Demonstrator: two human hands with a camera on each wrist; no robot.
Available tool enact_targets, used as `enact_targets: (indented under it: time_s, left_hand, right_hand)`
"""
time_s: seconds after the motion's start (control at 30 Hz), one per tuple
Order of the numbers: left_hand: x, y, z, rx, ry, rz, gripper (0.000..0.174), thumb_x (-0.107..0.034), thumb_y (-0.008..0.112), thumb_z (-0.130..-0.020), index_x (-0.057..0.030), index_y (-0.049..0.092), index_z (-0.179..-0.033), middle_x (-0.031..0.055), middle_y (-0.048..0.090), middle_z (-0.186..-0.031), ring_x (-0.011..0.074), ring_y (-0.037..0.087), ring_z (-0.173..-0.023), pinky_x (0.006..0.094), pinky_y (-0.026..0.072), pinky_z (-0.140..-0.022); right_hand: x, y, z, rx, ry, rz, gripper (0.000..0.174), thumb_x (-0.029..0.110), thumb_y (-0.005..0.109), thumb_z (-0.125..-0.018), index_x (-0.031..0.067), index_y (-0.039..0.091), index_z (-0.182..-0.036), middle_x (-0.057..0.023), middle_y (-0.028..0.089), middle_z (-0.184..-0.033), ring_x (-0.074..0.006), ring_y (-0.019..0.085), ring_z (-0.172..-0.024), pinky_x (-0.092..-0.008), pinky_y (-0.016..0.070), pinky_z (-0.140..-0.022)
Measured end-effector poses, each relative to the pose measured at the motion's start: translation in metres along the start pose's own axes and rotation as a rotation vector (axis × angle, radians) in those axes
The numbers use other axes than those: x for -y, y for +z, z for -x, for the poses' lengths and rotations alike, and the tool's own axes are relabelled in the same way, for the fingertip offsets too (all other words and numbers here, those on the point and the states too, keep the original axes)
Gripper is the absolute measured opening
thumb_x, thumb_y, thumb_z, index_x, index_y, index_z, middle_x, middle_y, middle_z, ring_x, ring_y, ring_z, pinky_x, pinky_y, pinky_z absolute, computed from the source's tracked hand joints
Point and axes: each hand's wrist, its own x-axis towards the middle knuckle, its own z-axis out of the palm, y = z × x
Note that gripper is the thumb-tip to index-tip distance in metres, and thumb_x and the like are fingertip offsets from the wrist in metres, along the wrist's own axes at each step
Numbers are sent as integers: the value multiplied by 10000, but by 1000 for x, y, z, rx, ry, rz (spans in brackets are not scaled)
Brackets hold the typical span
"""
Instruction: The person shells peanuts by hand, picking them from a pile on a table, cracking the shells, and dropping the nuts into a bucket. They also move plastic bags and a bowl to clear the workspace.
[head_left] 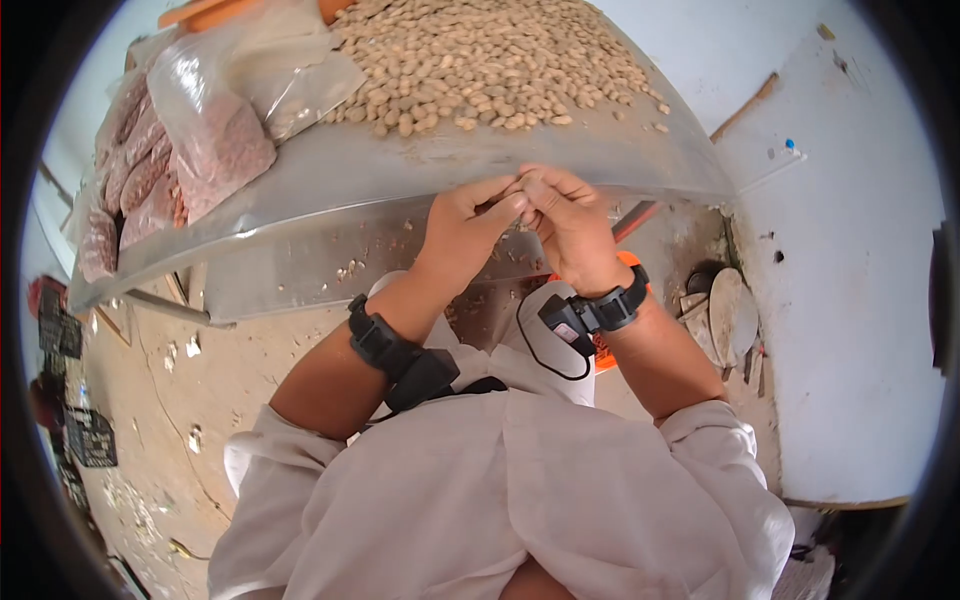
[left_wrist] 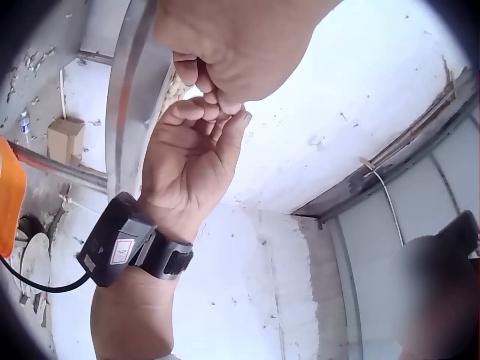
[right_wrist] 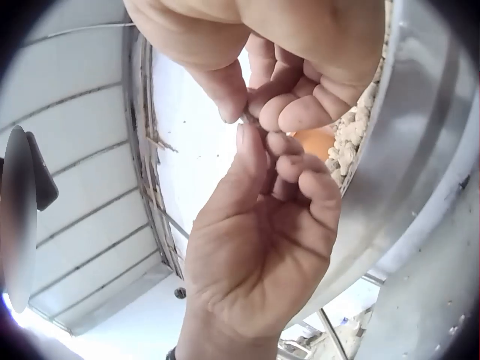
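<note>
Above the near edge of a grey table (head_left: 640,150), the left hand (head_left: 462,232) and right hand (head_left: 578,228) meet at their fingertips. Thumbs and forefingers of both pinch a small item, mostly hidden by the fingers; a pale bit of it (right_wrist: 246,118) shows in the right wrist view. Curled fingers show on the left hand (left_wrist: 240,45) and right hand (left_wrist: 186,165) in the left wrist view. In the right wrist view the right hand (right_wrist: 307,45) is above the left hand (right_wrist: 259,251). A heap of unshelled peanuts (head_left: 490,65) covers the table beyond them.
Clear plastic bags of reddish kernels (head_left: 225,150) lie on the table's left, by an orange container (head_left: 205,14). Under the right forearm is an orange object (head_left: 605,352). Black crates (head_left: 90,438) stand at floor left; a round board (head_left: 733,315) leans near the right wall (head_left: 850,300).
</note>
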Motion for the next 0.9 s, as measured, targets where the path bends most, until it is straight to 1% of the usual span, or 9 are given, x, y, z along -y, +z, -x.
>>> enact_targets:
  time_s: [0.13,0.23,0.33,0.4,0.43,0.63,0.73,0.83,0.9]
  left_hand:
    - [-1,8,6,46,-12,-201,229,-173,598,-846,13,637,-975,-15,576,-737,54,479,-680,204,387,-589]
    - [0,8,8,105,123,-449,218,-151,617,-806,22,628,-939,95,653,-788,131,574,-688,274,455,-632]
    - [9,12,12,108,146,-461,171,-131,606,-812,25,633,-875,92,642,-764,129,567,-670,260,454,-626]
    - [17,12,13,96,58,-377,141,-109,593,-816,25,633,-837,79,636,-738,115,556,-655,254,450,-616]
    - [20,13,14,84,13,-334,131,-99,586,-819,24,633,-818,73,632,-725,108,551,-647,251,448,-611]
    - [8,14,14,-7,-59,-218,130,-69,568,-824,37,626,-778,45,612,-671,82,522,-618,225,430,-593]
    - [21,11,12,-25,-41,-90,136,-64,561,-829,42,629,-777,32,608,-679,80,524,-623,216,423,-587]
    - [24,11,10,-53,-27,-32,173,-100,527,-874,33,622,-819,6,566,-698,46,434,-584,188,339,-520]
    - [23,12,10,-68,-84,161,166,-92,535,-868,36,622,-807,20,580,-709,66,478,-605,200,377,-538]
  right_hand:
    - [-2,-18,20,-32,42,63,222,103,583,-855,-33,598,-1030,-44,615,-847,-77,555,-724,-200,465,-658]
    - [-7,-24,29,-43,94,-14,226,114,574,-862,-36,586,-1031,-38,606,-827,-80,574,-741,-200,473,-649]
    - [-19,-15,34,-126,59,14,193,108,546,-875,-48,573,-987,-41,587,-771,-78,550,-676,-200,455,-596]
    - [-33,-16,33,-137,-9,58,181,106,535,-879,-51,570,-963,-42,577,-748,-75,529,-640,-199,439,-571]
    - [-38,-14,31,-142,-36,75,178,137,525,-897,-28,574,-944,-11,548,-727,-67,482,-610,-191,405,-561]
    - [-46,-9,18,-144,-62,35,158,115,529,-890,-32,579,-919,-16,552,-716,-66,485,-614,-191,388,-544]
    - [-47,-6,14,-128,-70,-11,151,109,532,-888,-30,583,-911,-19,556,-719,-66,479,-605,-194,380,-532]
    - [-47,1,11,-189,-50,-62,152,105,523,-892,-25,601,-909,-11,551,-692,-63,470,-585,-196,378,-527]
    - [-47,5,11,-216,-28,-126,156,105,517,-895,-19,611,-905,-7,551,-683,-62,471,-577,-193,382,-523]
